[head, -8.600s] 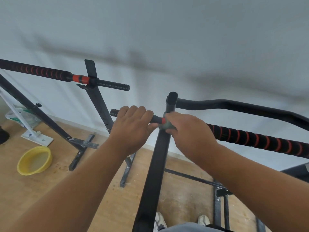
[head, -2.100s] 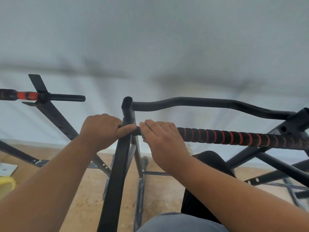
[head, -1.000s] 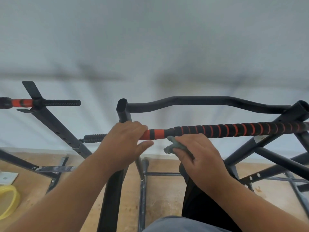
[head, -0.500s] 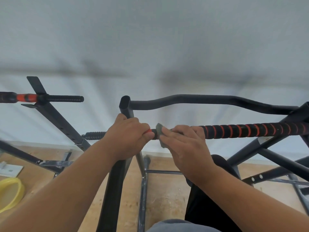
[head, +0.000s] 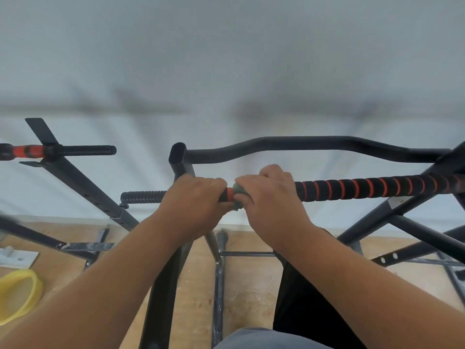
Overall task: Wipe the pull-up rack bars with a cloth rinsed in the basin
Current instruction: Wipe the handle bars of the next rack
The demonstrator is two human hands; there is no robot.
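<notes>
Cloth (head: 237,192), a small grey-green wad, is sitting wrapped on the striped foam bar (head: 364,188), the right hand (head: 270,197) curling round both and pressing it on. Just beside it, the left hand (head: 193,202) is clenching the same bar at the black upright post (head: 179,159). Beyond them, a bare curved bar (head: 302,144) is running along the wall. On the floor at far left, the yellow basin (head: 18,295) is lying.

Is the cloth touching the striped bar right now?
Touching. The head view shows the right hand wrapping the cloth around the bar, no gap between them.
</notes>
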